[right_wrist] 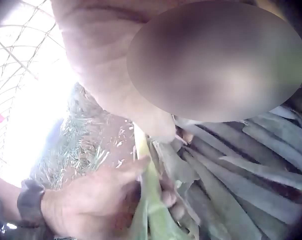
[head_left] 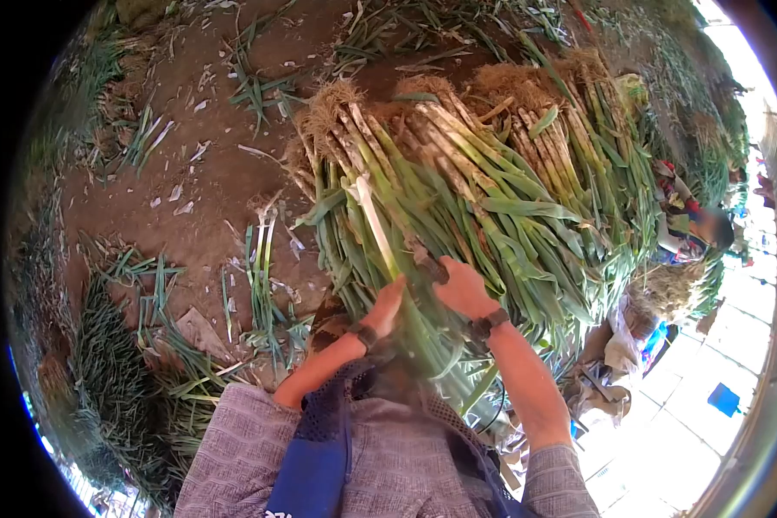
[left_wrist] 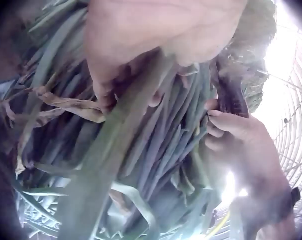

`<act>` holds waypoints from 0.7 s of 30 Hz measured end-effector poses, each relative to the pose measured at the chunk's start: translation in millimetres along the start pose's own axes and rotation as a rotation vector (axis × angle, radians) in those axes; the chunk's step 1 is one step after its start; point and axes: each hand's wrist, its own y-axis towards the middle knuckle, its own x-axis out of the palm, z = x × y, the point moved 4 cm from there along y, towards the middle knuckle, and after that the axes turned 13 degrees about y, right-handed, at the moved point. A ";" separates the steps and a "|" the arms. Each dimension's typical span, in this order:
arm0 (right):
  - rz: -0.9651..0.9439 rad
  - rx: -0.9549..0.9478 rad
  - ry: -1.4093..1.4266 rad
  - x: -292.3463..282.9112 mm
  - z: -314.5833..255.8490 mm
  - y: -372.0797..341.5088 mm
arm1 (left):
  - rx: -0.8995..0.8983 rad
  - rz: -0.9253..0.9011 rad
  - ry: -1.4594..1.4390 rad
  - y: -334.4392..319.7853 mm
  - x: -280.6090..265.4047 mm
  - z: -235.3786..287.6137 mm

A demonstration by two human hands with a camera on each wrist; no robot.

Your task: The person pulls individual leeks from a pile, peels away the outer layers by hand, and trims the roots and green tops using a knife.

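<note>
A single leek [head_left: 374, 220], its shank white and peeled-looking, slants over a heap of leeks [head_left: 492, 203]. My left hand [head_left: 382, 312] grips it where the white turns green; in the right wrist view the fingers of that left hand [right_wrist: 98, 202] curl round the stalk. Close beside it, my right hand [head_left: 464, 291] holds a dark tool [head_left: 429, 261] above the leaves. From the left wrist view the tool [left_wrist: 232, 95] rises dark from the curled fingers, its exact kind unclear. The gripped leek's broad green leaves [left_wrist: 98, 170] hang toward my body.
The heaped leeks lie with roots [head_left: 332, 104] away from me. Several trimmed leeks [head_left: 263, 250] lie on brown soil [head_left: 207, 155] to the left, among leaf scraps. A darker green pile [head_left: 112, 371] stands at lower left. Another person [head_left: 695, 229] is at far right.
</note>
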 end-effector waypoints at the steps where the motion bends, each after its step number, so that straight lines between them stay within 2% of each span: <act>1: -0.033 -0.036 -0.034 0.5 -0.5 3.9 | -0.019 0.012 0.082 1.2 -2.1 -4.9; 6: -0.013 0.005 -0.001 1.3 -0.6 5.5 | -0.059 0.042 0.080 13.0 -7.1 -39.1; 8: -0.135 -0.073 -0.159 7.5 11.3 11.1 | -0.032 0.008 0.070 19.0 -4.4 -44.5; 9: -0.137 -0.073 -0.165 6.0 7.4 9.0 | -0.036 -0.009 0.067 16.9 -1.5 -41.4; 11: -0.008 -0.062 -0.037 3.3 -2.5 4.8 | -0.038 -0.014 0.058 14.1 -3.4 -32.0; 13: -0.050 -0.040 -0.057 8.0 -2.5 6.8 | -0.109 -0.070 0.186 16.0 -8.2 -36.0; 16: -0.076 -0.038 -0.092 5.4 -5.1 9.5 | -0.139 -0.057 0.200 28.5 -11.3 -44.6; 21: -0.039 -0.065 -0.075 8.8 0.5 14.8 | -0.097 -0.034 0.181 33.3 -11.6 -47.5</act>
